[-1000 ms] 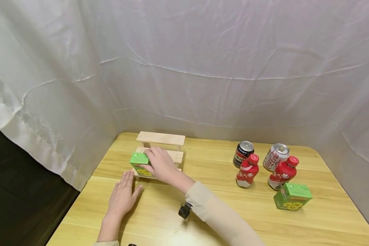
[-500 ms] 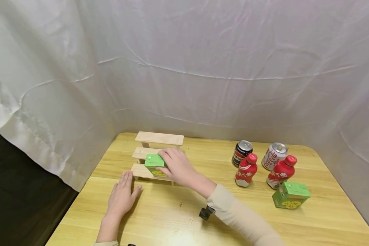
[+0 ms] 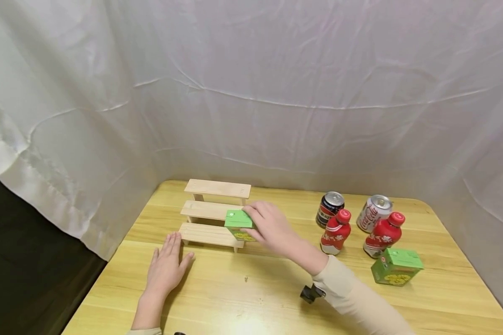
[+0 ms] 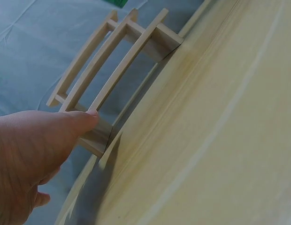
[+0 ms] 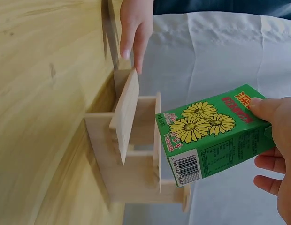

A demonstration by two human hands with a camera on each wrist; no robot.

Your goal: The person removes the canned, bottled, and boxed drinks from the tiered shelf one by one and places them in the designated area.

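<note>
A small green drink carton (image 5: 209, 129) with yellow flowers is pinched near its top between the thumb and fingers of my right hand (image 3: 274, 228). In the head view the carton hangs at the right end of a three-step wooden shelf (image 3: 211, 234), above the lowest steps. The right wrist view shows it apart from the boards. My left hand (image 3: 166, 267) lies with straight fingers at the left end of the lowest step, fingertips by its edge. In the left wrist view its thumb appears at the end of a board.
On the right of the wooden table (image 3: 234, 302) stand a black can (image 3: 324, 214), a white Coca-Cola can (image 3: 369, 216), two red bottles (image 3: 335, 235) and a second green carton (image 3: 396, 267). Pale curtains (image 3: 276, 93) hang behind and at the sides.
My right hand has moved the green carton rightward along the shelf, from the left end of the lowest step to the right end. My left hand has stayed put.
</note>
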